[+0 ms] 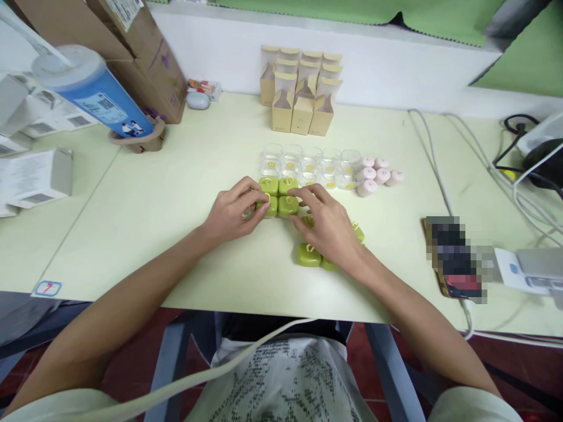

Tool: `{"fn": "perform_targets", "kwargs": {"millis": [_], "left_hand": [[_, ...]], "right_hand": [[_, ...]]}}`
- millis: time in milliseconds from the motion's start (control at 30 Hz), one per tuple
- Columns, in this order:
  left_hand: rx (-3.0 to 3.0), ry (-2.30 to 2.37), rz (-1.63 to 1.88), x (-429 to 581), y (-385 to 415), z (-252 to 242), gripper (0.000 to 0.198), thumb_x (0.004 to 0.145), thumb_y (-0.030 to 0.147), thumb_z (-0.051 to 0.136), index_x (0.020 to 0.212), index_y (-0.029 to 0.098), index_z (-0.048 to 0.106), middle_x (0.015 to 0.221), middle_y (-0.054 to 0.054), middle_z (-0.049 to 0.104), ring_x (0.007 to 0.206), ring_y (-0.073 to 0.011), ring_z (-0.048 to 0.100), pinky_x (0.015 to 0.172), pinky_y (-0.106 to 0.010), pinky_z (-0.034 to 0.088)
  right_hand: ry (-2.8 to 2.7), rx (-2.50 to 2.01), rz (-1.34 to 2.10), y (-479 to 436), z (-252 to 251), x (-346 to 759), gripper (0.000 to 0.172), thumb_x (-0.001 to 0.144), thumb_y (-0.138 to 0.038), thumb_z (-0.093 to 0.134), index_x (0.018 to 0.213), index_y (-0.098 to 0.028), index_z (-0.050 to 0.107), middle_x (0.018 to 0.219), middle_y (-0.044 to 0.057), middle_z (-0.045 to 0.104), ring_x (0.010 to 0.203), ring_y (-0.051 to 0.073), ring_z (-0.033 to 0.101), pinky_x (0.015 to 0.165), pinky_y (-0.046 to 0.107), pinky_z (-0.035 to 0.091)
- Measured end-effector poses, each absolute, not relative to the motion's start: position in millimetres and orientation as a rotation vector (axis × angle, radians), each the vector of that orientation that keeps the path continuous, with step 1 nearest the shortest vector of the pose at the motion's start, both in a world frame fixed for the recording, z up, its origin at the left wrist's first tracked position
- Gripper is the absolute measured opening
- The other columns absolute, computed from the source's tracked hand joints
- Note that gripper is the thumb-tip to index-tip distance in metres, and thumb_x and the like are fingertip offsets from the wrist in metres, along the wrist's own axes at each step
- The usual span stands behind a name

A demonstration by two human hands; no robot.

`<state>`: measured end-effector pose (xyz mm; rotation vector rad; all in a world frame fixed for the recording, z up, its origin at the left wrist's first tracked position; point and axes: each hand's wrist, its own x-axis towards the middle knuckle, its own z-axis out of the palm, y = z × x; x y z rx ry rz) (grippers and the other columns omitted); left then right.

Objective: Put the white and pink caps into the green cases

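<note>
Two rows of glossy green square lids with pale yellow loops stand close together in front of me. My left hand (237, 211) has its thumb and fingers closed at the front left green lid (271, 208). On the other side, my right hand (328, 223) curls its index finger and thumb around the right edge of the front right green lid (288, 206). Behind these are the back left green lid (268, 186) and the back right green lid (287, 185). More green lids (308, 255) lie under and beside my right hand, which partly hides them.
Clear plastic containers (311, 167) with yellow marks stand in rows behind the lids, beside pale pink cylinders (367, 174). Open kraft boxes (302, 114) stand by the wall. A blue cup (105, 97) is at left. At right are a phone (455, 258) and cables (433, 152).
</note>
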<state>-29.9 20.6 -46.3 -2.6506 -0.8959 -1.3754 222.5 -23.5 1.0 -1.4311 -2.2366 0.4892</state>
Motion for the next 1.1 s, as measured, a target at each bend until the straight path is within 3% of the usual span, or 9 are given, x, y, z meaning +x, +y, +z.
{"fn": "perform_targets", "kwargs": {"millis": [100,200,400,633,767,833,900,1000,1100], "left_hand": [[-2.586,-0.906,-1.420,-30.4,20.7,-44.3,0.003,0.103,0.019,0.072,0.103,0.021,0.069,0.099,-0.002,0.070,0.059,-0.0059,0.057,0.050,-0.021,0.046],[-2.572,-0.931,-1.434,-32.9,21.3,-42.8,0.005,0.104,0.024,0.072,0.106,0.022,0.069,0.099,-0.002,0.070,0.059,-0.0065,0.057,0.051,-0.022,0.046],[-2.710,-0.970,-1.178,-41.1,24.6,-46.5,0.043,0.097,0.058,0.083,0.116,0.022,0.069,0.114,-0.008,0.071,0.060,-0.0077,0.060,0.048,-0.024,0.044],[-2.689,-0.907,-1.124,-43.5,28.5,-47.2,0.037,0.097,0.050,0.085,0.117,0.024,0.068,0.113,-0.006,0.070,0.059,-0.0066,0.054,0.051,-0.024,0.042],[-2.550,-0.793,-1.199,-34.9,17.6,-41.1,0.039,0.094,0.045,0.086,0.123,0.025,0.069,0.106,-0.006,0.069,0.069,-0.0132,0.060,0.054,-0.027,0.045],[-2.529,-0.712,-1.210,-23.2,6.3,-39.0,0.035,0.096,0.035,0.082,0.128,0.027,0.069,0.106,-0.006,0.072,0.083,-0.0191,0.069,0.064,-0.032,0.055],[-2.621,-0.673,-1.082,-8.1,-5.5,-38.2,0.040,0.099,0.025,0.076,0.138,0.029,0.068,0.121,-0.008,0.079,0.109,-0.0268,0.075,0.089,-0.043,0.065],[-2.737,-0.640,-0.752,13.1,-17.5,-36.4,0.062,0.099,0.006,0.069,0.156,0.029,0.061,0.159,-0.008,0.071,0.147,-0.0323,0.065,0.116,-0.052,0.062],[-2.692,-0.474,-0.556,25.1,-20.5,-31.6,0.064,0.099,0.001,0.070,0.158,0.026,0.062,0.165,-0.006,0.067,0.155,-0.0301,0.061,0.128,-0.052,0.057]], "right_hand": [[-2.132,-1.345,0.510,-20.4,5.8,236.9,0.036,0.105,-0.026,0.065,0.140,-0.022,0.071,0.137,0.013,0.073,0.102,0.025,0.080,0.087,0.044,0.069],[-1.979,-1.299,0.438,-11.6,14.2,262.0,0.024,0.103,-0.030,0.065,0.123,-0.022,0.077,0.124,0.011,0.079,0.094,0.023,0.081,0.075,0.039,0.069],[-1.671,-1.468,0.235,12.7,12.0,307.9,0.017,0.097,-0.026,0.063,0.102,-0.024,0.078,0.102,0.008,0.084,0.080,0.023,0.078,0.071,0.040,0.066],[-1.631,-1.680,-0.048,18.6,-4.3,346.1,0.015,0.096,-0.026,0.059,0.100,-0.025,0.073,0.108,0.009,0.079,0.079,0.024,0.072,0.078,0.045,0.060],[-1.745,-1.865,-0.042,15.7,-8.4,354.2,0.022,0.094,-0.040,0.072,0.109,-0.024,0.072,0.114,0.010,0.076,0.078,0.022,0.066,0.083,0.045,0.056],[-1.805,-1.929,-0.040,15.5,-13.2,351.9,0.031,0.092,-0.046,0.077,0.113,-0.024,0.072,0.119,0.012,0.075,0.084,0.025,0.067,0.079,0.042,0.053],[-1.848,-1.960,-0.038,16.2,-18.3,348.4,0.031,0.091,-0.044,0.077,0.113,-0.024,0.071,0.119,0.013,0.075,0.088,0.027,0.068,0.076,0.040,0.051],[-1.850,-1.983,-0.020,16.6,-20.7,344.9,0.024,0.090,-0.038,0.075,0.109,-0.024,0.067,0.110,0.012,0.079,0.083,0.028,0.067,0.076,0.040,0.050],[-1.761,-1.897,-0.070,12.7,-13.0,341.4,0.021,0.094,-0.040,0.071,0.108,-0.026,0.063,0.101,0.010,0.078,0.075,0.025,0.065,0.076,0.043,0.053]]}}
